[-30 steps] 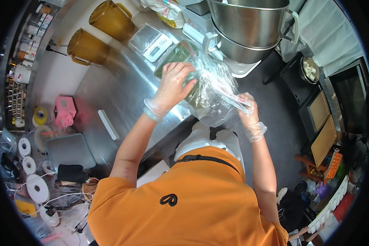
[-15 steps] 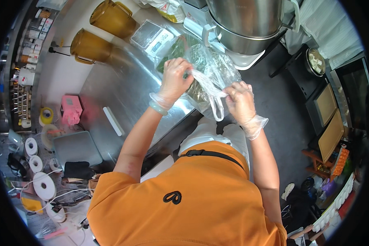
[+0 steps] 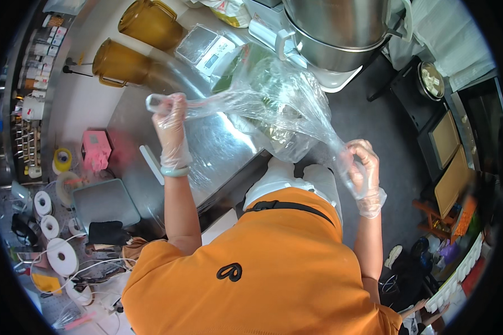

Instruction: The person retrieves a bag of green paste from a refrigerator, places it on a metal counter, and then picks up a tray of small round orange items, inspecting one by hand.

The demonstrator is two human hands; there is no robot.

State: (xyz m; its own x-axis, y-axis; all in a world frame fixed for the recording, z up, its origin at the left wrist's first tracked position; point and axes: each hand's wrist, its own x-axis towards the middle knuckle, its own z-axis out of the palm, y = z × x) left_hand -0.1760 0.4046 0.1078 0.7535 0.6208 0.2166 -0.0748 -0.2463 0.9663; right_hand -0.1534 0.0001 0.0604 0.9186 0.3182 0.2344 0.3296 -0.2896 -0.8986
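A clear plastic bag (image 3: 279, 95) with long handles sits at the counter's right end, stretched wide between my hands. Something green and leafy shows dimly through it; its kind is hard to make out. My left hand (image 3: 172, 123), in a clear disposable glove, is closed on one twisted handle, out over the steel counter. The other handle runs down to my right hand (image 3: 366, 167), also gloved, whose fingers are curled around it beyond the counter's edge. A digital kitchen scale (image 3: 207, 53) stands just behind the bag.
Two amber pitchers (image 3: 120, 61) stand at the counter's back left. A large steel pot (image 3: 341, 33) rises behind the bag. A pink box (image 3: 96, 151) and a white bar (image 3: 152, 164) lie left on the steel counter (image 3: 134, 120). Trays (image 3: 452, 173) lean at the right.
My hands have moved apart, the left one to the left and slightly down, the right one right and down. The bag's bunched handles are now pulled out to both sides.
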